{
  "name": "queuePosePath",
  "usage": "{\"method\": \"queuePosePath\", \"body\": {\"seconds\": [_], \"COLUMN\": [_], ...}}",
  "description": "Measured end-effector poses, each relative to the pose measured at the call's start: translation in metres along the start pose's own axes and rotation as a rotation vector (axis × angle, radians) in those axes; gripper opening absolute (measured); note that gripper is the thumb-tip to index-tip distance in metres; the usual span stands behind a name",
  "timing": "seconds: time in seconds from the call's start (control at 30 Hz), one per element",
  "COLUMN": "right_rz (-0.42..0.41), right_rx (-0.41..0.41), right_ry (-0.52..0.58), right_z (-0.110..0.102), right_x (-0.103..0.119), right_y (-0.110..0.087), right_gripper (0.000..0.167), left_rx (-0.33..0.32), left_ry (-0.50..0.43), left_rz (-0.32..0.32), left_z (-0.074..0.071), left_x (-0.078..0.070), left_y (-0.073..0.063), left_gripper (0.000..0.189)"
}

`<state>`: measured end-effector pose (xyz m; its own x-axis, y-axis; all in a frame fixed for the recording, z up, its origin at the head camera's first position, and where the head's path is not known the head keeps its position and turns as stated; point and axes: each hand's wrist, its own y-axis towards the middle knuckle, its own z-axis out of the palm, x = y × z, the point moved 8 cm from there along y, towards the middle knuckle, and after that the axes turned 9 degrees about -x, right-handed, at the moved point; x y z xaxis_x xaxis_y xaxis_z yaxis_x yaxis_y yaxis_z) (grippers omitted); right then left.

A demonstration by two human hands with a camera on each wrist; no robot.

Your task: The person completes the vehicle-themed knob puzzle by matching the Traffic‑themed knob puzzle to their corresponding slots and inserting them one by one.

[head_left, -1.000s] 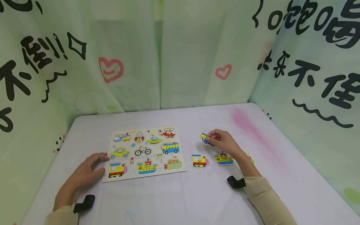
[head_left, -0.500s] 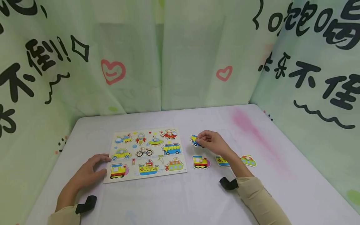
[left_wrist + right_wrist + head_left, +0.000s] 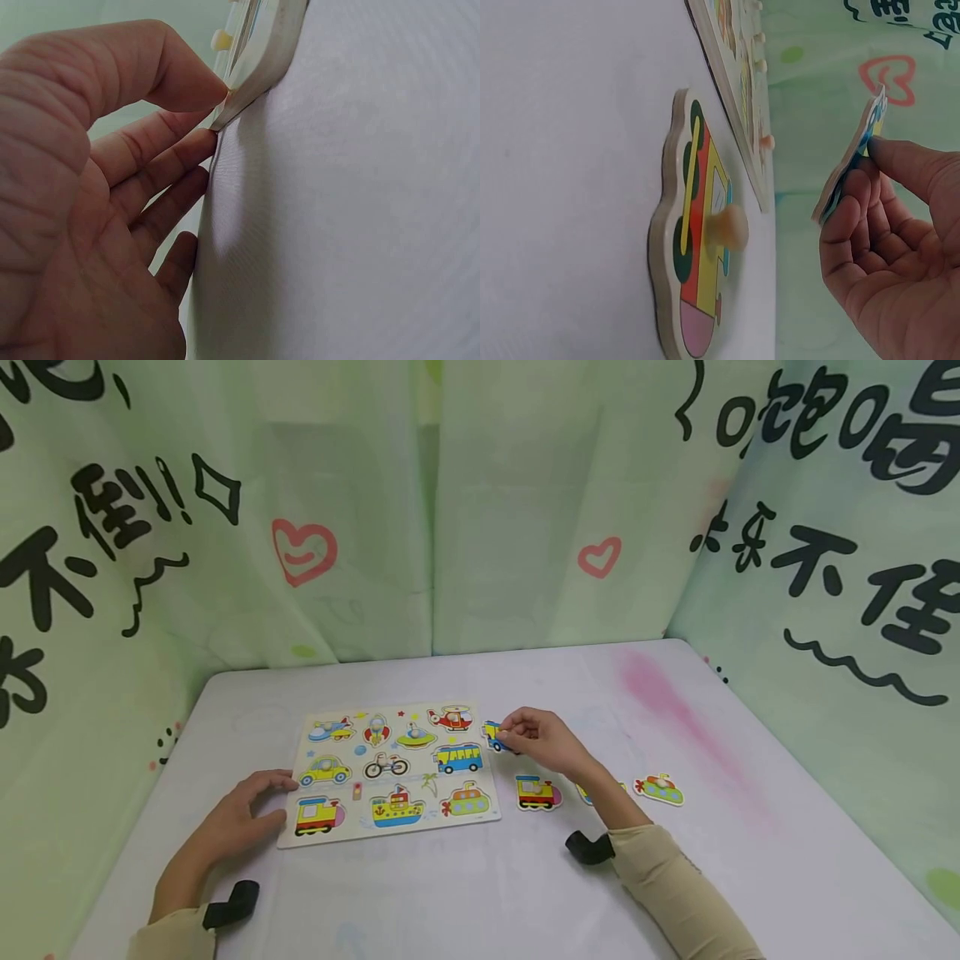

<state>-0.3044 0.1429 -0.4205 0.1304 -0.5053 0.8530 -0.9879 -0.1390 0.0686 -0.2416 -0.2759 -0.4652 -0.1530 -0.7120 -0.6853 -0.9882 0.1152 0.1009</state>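
Note:
A wooden knob puzzle board (image 3: 408,777) with pictures of vehicles lies on the white table. My left hand (image 3: 243,818) is at its left edge, fingers spread and fairly straight; in the left wrist view the thumb (image 3: 195,90) touches the board's edge. My right hand (image 3: 547,743) pinches a blue and yellow bus puzzle piece (image 3: 492,735) just beyond the board's right edge. The right wrist view shows this piece tilted and raised above the table, its knob hidden by the fingers. A train puzzle piece (image 3: 537,793) lies below the right hand, knob up.
Right of the train, a ship piece (image 3: 582,793) is mostly hidden behind the right forearm. A submarine piece (image 3: 660,789) lies farther right. Green printed curtains (image 3: 510,510) enclose the table (image 3: 420,902) at the back and sides.
My right hand has carried the bus piece leftward to beside the board, uncovering the submarine piece. My left hand has stayed at the board's left edge.

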Motion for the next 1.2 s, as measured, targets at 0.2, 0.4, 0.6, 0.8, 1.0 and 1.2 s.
{"method": "queuePosePath", "body": {"seconds": [0.2, 0.4, 0.6, 0.8, 1.0, 1.2], "right_rz": [-0.003, -0.036, -0.085, -0.165, -0.218, -0.223], "right_rx": [0.028, 0.063, 0.096, 0.141, 0.156, 0.181], "right_ry": [0.007, 0.023, 0.007, -0.079, -0.184, -0.277], "right_z": [0.012, 0.024, 0.034, 0.044, 0.051, 0.063], "right_x": [0.003, 0.004, 0.009, 0.016, 0.025, 0.028], "right_y": [0.001, 0.003, 0.005, 0.008, 0.013, 0.020], "right_gripper": [0.017, 0.016, 0.013, 0.012, 0.010, 0.012], "left_rx": [0.002, 0.004, 0.005, 0.001, -0.001, 0.000], "left_ry": [-0.014, -0.023, -0.020, -0.024, -0.017, 0.003], "left_rz": [0.005, -0.004, -0.007, -0.008, 0.000, 0.003], "left_z": [0.000, 0.001, 0.001, 0.001, 0.000, -0.002], "left_x": [-0.001, 0.000, 0.000, -0.001, -0.003, -0.004], "left_y": [0.001, 0.000, 0.001, 0.000, -0.001, -0.001], "left_gripper": [0.037, 0.038, 0.038, 0.037, 0.037, 0.038]}}
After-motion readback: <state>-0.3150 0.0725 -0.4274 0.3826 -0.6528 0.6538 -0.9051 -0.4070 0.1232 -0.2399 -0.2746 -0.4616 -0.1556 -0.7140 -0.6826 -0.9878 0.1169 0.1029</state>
